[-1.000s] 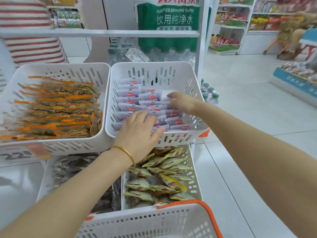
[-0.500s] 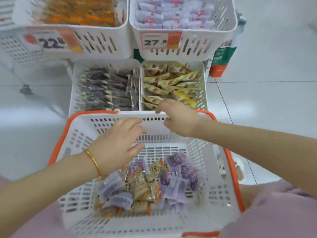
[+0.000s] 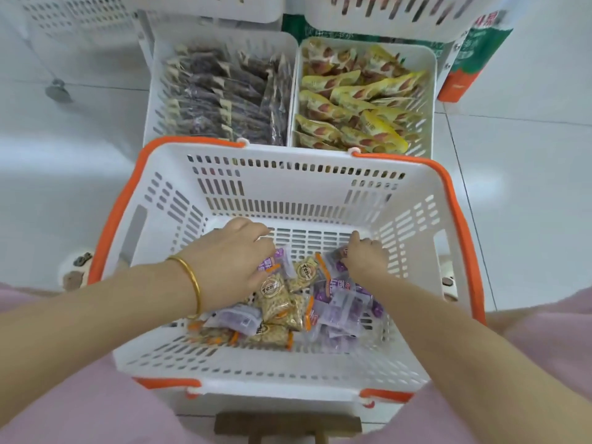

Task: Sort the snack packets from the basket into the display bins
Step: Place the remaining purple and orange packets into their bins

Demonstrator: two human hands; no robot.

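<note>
A white basket (image 3: 288, 190) with orange handles sits on my lap and holds a loose pile of snack packets: purple-and-white ones (image 3: 344, 307) and tan ones with orange ends (image 3: 278, 307). My left hand (image 3: 230, 261), with a gold bangle on the wrist, reaches down onto the pile with its fingers spread over the packets. My right hand (image 3: 365, 254) rests curled on a purple packet at the far right of the pile; whether it grips the packet is hidden. Beyond the basket stand two lower display bins, one with dark purple packets (image 3: 217, 91), one with yellow packets (image 3: 362, 100).
The undersides of two upper white bins (image 3: 400, 17) cross the top edge. A green and orange carton (image 3: 471, 62) stands right of the bins. White tiled floor (image 3: 528, 155) spreads on both sides. A wooden stool edge (image 3: 288, 426) shows below the basket.
Both hands left the upper bin, came back over the basket rim and dropped onto the packet pile. My view tilted down from the upper bins to the basket.
</note>
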